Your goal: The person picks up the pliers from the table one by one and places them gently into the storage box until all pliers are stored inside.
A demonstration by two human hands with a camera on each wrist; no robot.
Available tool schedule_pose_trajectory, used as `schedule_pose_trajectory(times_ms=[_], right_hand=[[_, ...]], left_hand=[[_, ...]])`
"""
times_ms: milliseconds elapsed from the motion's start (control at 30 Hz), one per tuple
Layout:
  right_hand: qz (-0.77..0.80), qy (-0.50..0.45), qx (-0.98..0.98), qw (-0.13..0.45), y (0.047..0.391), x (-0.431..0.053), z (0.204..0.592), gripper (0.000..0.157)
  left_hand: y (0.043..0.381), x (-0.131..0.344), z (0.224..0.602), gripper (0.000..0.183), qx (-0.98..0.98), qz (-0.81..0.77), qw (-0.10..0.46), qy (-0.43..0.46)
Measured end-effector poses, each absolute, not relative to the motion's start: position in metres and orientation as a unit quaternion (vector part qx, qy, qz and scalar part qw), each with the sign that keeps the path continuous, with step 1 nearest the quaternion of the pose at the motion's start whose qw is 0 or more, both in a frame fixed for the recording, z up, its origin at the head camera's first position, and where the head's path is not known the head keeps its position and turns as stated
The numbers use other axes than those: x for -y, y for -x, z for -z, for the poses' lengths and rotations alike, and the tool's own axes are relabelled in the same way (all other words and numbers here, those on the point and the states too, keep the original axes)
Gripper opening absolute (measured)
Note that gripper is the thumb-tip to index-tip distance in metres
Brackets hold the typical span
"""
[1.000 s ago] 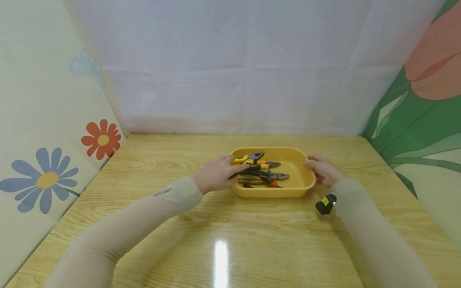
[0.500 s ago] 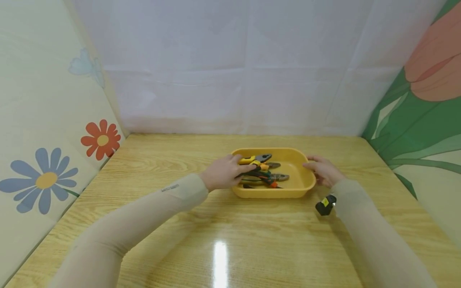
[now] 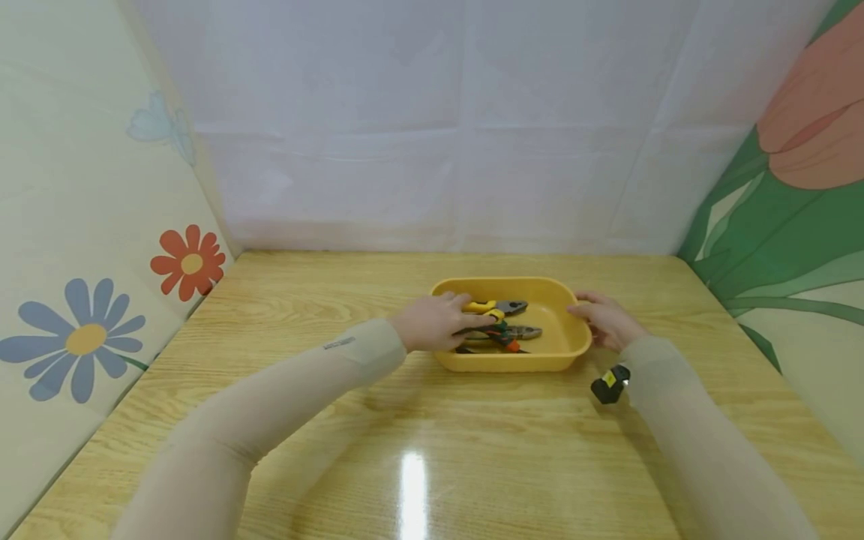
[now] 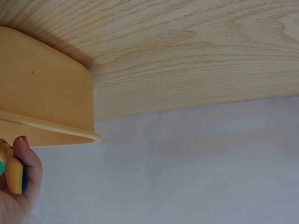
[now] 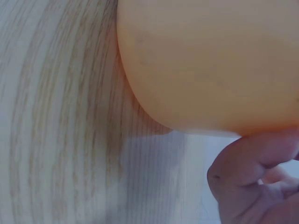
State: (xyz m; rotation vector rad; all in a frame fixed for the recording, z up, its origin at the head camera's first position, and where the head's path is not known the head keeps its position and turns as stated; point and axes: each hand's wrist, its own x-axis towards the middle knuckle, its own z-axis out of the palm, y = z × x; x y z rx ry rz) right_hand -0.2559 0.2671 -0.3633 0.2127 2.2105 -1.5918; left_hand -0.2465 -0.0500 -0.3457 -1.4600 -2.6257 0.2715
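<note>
A yellow oval-cornered plastic basin (image 3: 509, 363) stands on the table in the head view. My left hand (image 3: 432, 322) reaches over its left end and grips pliers with yellow-and-black handles (image 3: 481, 307), their dark jaws pointing right inside the basin. In the left wrist view the thumb curls round a yellow handle (image 4: 15, 177) below the basin's rim (image 4: 56, 126). Another pair of pliers (image 3: 526, 332) and a red-and-black handle (image 3: 508, 343) lie beneath, partly covered by the left hand. My right hand (image 3: 610, 321) pinches the basin's right rim, thumb on top and fingers outside.
A small black object with a yellow label (image 3: 610, 384) shows beside the right cuff. The wooden table (image 3: 337, 465) meets a white cloth backdrop (image 3: 432, 187) behind, with painted panels at left and right.
My left hand has moved right, carrying the yellow-handled pliers from the basin's left end further into it. The right hand has stayed at the rim.
</note>
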Motion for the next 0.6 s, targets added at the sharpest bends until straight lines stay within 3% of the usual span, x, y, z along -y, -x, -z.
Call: schedule_pose_trajectory(times_ms=[367, 600], right_hand=[[0.564, -0.072, -0.798, 0.200, 0.255, -0.266, 0.364, 0.066], [0.567, -0.068, -0.797, 0.197, 0.255, -0.266, 0.365, 0.064]], left_hand=[[0.251, 0.031, 0.342, 0.048, 0.858, -0.117, 0.020, 0.500], [0.253, 0.026, 0.342, 0.048, 0.857, -0.129, 0.021, 0.498]])
